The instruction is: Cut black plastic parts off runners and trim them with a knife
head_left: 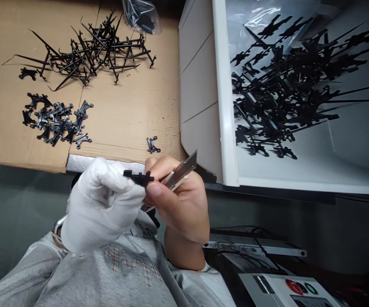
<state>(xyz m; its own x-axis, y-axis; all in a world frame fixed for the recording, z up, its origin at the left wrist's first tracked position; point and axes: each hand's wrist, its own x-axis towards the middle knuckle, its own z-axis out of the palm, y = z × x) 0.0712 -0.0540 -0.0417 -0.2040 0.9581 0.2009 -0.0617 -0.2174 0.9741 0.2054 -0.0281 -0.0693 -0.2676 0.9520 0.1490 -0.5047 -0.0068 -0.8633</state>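
Note:
My left hand (101,204), in a white glove, is closed on a small black plastic part (138,177) held up in front of my chest. My bare right hand (179,200) grips a thin metal blade (182,170), its edge right beside the part. Both hands touch each other just below the front edge of the cardboard sheet (123,115). A single loose black part (152,145) lies on the cardboard just beyond my hands.
On the cardboard lie a heap of small black parts (56,121) and, farther back, a tangle of black sprues (91,51) next to a plastic bag (141,15). A white bin (225,106) at the right holds several black moulded pieces (286,85). A control box with buttons (296,288) sits lower right.

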